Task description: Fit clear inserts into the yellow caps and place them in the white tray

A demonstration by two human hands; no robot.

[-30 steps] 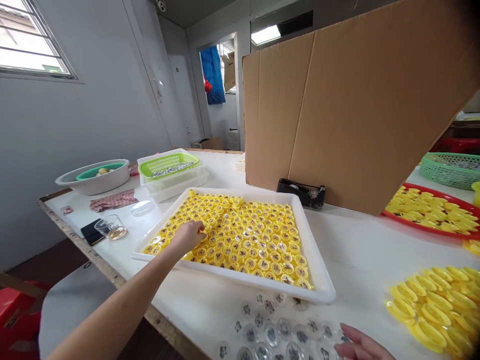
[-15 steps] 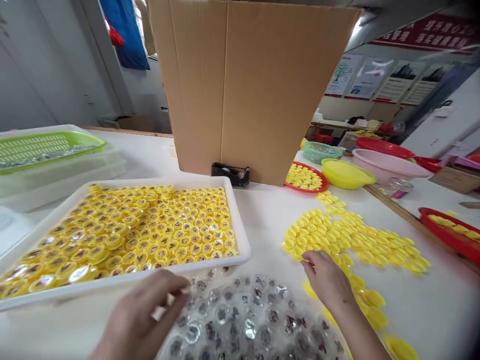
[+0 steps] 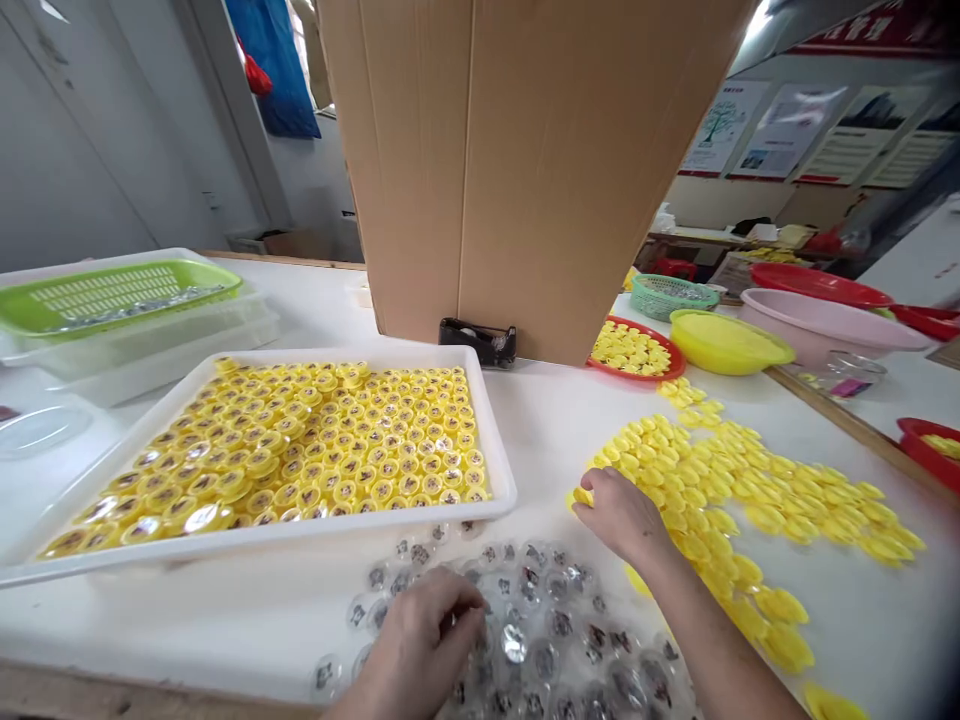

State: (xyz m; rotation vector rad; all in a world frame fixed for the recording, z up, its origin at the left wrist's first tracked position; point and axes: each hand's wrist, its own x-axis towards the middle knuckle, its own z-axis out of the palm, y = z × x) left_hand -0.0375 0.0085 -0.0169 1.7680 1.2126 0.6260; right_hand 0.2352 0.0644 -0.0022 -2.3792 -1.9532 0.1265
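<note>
Left hand (image 3: 427, 640): poised over round, clear, domed plastic discs with small dark printed figures (image 3: 545, 658), spread at the near side of a white table (image 3: 555, 430); fingers curled toward the thumb, with no telling whether a disc is between. Right hand (image 3: 622, 510): pinches a small yellow plastic piece (image 3: 581, 497) between thumb and forefinger, at the left edge of a loose spread of flat, rounded yellow pieces (image 3: 652, 448). To the left, in a shallow white plastic tray (image 3: 502, 480): closely set yellow rounds with printed centres (image 3: 390, 430). Handling, as judged: very light and fairly stiff throughout; smooth, slippery and easily scratched or smudged in the clear discs, hence best taken by the rim, clear of the domed face; slightly springy in the thin yellow pieces, best pinched across the edge, singly, given the overlap with neighbours. Compared with a half second earlier: left hand shifted from beside the tray's near edge to over the clear discs; right hand at much the same yellow spread, now with a piece visible at the fingertips. Compared with one second earlier: left hand out of the tray, right hand away from the clear discs.
</note>
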